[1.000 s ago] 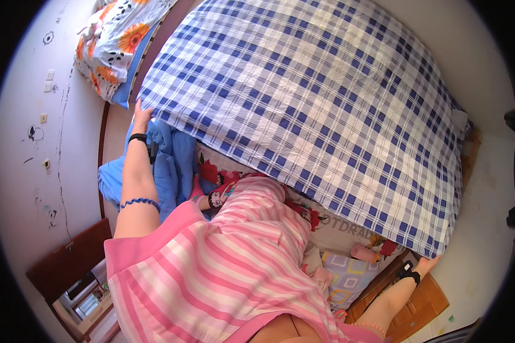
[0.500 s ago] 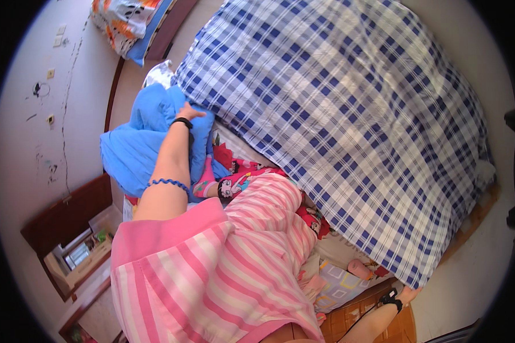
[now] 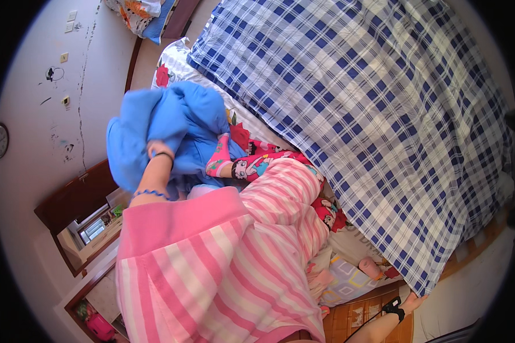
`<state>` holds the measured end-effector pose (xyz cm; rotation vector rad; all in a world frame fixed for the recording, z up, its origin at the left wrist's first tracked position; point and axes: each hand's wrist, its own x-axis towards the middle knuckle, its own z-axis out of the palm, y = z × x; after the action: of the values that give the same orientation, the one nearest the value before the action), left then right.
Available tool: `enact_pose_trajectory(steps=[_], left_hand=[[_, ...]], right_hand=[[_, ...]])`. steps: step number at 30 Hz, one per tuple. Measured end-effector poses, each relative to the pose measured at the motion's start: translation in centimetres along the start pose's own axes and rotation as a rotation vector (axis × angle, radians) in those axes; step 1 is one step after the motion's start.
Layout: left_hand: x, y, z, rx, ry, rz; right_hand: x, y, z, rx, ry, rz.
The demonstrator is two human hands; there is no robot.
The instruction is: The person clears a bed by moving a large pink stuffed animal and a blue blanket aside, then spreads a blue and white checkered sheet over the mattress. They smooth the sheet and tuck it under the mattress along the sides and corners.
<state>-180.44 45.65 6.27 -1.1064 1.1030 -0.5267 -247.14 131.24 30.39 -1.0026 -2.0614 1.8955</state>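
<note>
My left hand (image 3: 161, 150) is closed on a fold of a bunched light-blue quilt (image 3: 203, 111), its fingers partly sunk in the cloth and a little blurred. At the lower right, my right hand (image 3: 413, 303) pinches the near corner of a blue-and-white checked sheet (image 3: 349, 114). That sheet spreads over most of the bed, with some wrinkles. Between quilt and sheet shows a white bedsheet with red flowers (image 3: 174, 66). My bent leg in pink striped trousers (image 3: 280, 191) rests on the bed, its foot in a pink sock (image 3: 218, 160) against the quilt.
A patterned pillow (image 3: 343, 283) and a small pink roll (image 3: 371, 267) lie by the bed's near edge, above a wooden floor (image 3: 326, 326). To the left stand a dark wooden headboard-like panel (image 3: 74, 197) and a shelf (image 3: 94, 286). A wall clock (image 3: 0, 140) hangs at far left.
My left hand has moved back toward me and closed on the blue quilt, which is lifted and bunched, baring more flowered bedsheet. My right hand keeps the sheet's corner. The view has shifted slightly.
</note>
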Motion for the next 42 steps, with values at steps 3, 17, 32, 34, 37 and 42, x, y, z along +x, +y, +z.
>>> enact_pose_trajectory(steps=[3, 17, 32, 34, 37, 42], left_hand=[[-6.5, -3.1, 6.1, 0.049, -0.492, 0.300], [-8.3, 4.9, -2.7, -1.114, -0.879, 1.122], [10.3, 13.4, -28.2, -2.251, -0.336, 0.563], [13.4, 14.3, -28.1, -2.311, -0.223, 0.566], [18.1, 15.1, -28.3, -2.366, 0.323, 0.507], [23.8, 12.6, -30.6, -2.848, 0.251, 0.647]], right_hand=[[0.4, 0.5, -1.3, 0.047, -0.049, 0.001], [9.8, 7.8, -12.4, 0.283, -0.049, -0.073], [-9.5, 38.5, 12.5, -0.589, 0.011, 0.035], [-8.0, 39.9, 12.0, -0.743, -0.084, -0.265], [-7.1, 40.7, 10.4, -0.687, -0.124, -0.106], [-10.6, 35.2, 9.3, -0.427, -0.003, -0.060]])
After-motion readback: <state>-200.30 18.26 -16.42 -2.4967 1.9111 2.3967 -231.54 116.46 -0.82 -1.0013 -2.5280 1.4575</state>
